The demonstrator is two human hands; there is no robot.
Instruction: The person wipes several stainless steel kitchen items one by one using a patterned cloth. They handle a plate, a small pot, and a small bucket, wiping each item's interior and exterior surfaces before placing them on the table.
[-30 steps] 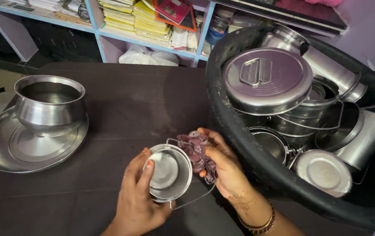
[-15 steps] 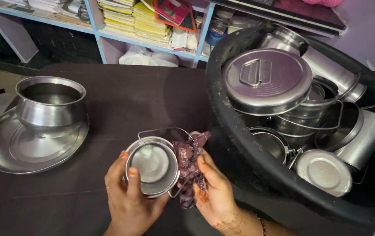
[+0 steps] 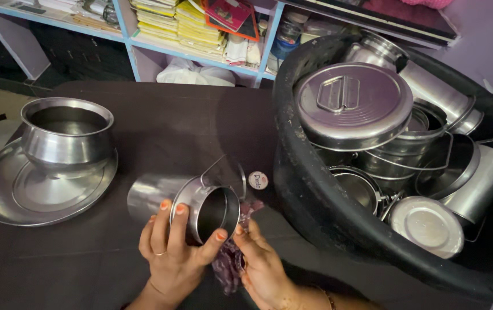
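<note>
Down in the lower middle of the frame, the left hand (image 3: 169, 247) is clamped around a small cylindrical steel pail with a thin wire handle (image 3: 186, 202), fingers wrapped over its rim and thumb at the mouth's lower edge. The pail lies on its side above the dark brown table (image 3: 172, 126), its open mouth turned toward the lower right and its wire handle standing up above the rim. Just right of it, the right hand (image 3: 261, 267) is closed on a crumpled purple patterned cloth (image 3: 229, 261), which hangs between the two hands and touches the pail's rim. The hands sit close together, thumbs nearly meeting below the pail's mouth. A small round white sticker (image 3: 258, 180) lies on the table just beyond the pail. At the left of the frame a rounded steel pot (image 3: 66, 138) stands upright on a wide, shallow steel plate (image 3: 5, 201). Filling the right side is a big black rubber tub (image 3: 315, 201) packed with steel vessels, the topmost a large round steel container lid with a flat folding handle (image 3: 353, 103). Along the upper edge runs a pale blue shelf unit (image 3: 126, 40) stacked with yellow books and papers.
</note>
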